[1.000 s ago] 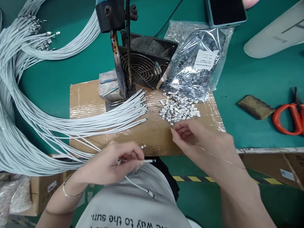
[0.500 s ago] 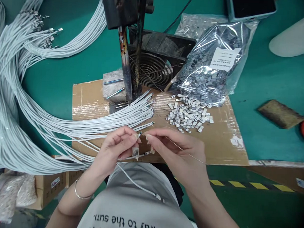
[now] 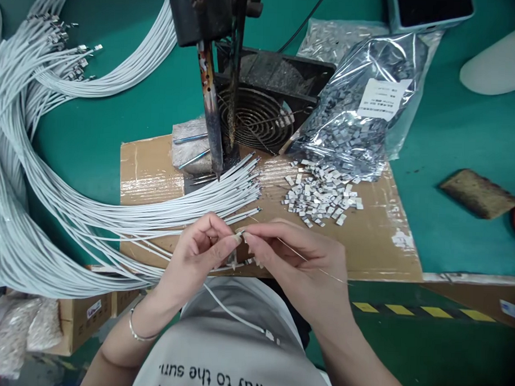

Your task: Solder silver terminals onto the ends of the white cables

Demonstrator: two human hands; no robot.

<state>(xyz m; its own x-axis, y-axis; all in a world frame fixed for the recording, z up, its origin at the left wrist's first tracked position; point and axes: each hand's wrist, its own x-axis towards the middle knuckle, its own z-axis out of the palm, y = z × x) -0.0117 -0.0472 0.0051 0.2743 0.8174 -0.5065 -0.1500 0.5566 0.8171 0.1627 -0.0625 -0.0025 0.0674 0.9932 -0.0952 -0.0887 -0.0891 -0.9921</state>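
My left hand [image 3: 198,250] is closed in a pinch on the end of a white cable, whose tip [image 3: 240,233] shows at the fingertips. Facing it, my right hand [image 3: 303,259] has thumb and forefinger pressed together, almost meeting the left fingertips. A thin solder wire [image 3: 328,274] runs through the right hand. Whether those right fingertips also pinch a small connector is hidden. Just beyond my hands, a row of white cables [image 3: 206,199] lies with stripped ends pointing right. The soldering iron [image 3: 212,115] hangs tip-down above them.
Small metal connectors [image 3: 323,192] lie heaped on the cardboard [image 3: 378,236]. Behind them sits a clear bag of connectors [image 3: 348,123]. A black fan [image 3: 260,117] stands behind the iron. Thick cable bundles [image 3: 14,151] fill the left side. A brown sponge [image 3: 477,193] lies at right.
My left fingertips have moved slightly right and down, bringing the cable end up to my right fingertips. The gap between the hands has closed. The view has shifted a little.
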